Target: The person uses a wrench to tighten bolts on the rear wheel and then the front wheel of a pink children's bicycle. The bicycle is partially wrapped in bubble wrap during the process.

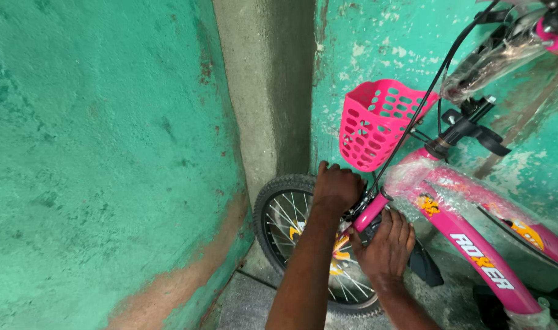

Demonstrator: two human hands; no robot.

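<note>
Both forearms reached in from the near edge: the left hand (337,186) was curled closed over the top of the front wheel (279,214) by the brake, and the right hand (386,247) lay with fingers narrowly bent around the pink fork (369,214), just right of the spokes. Wheel sat wedged in the far corner against the green wall (108,153), under the pink basket (380,122), frame (474,244) running off right. Risk judged: fingers so close to the spokes could be pinched if the wheel turned, and the brake cable (422,101) could snag the wrist.
</note>
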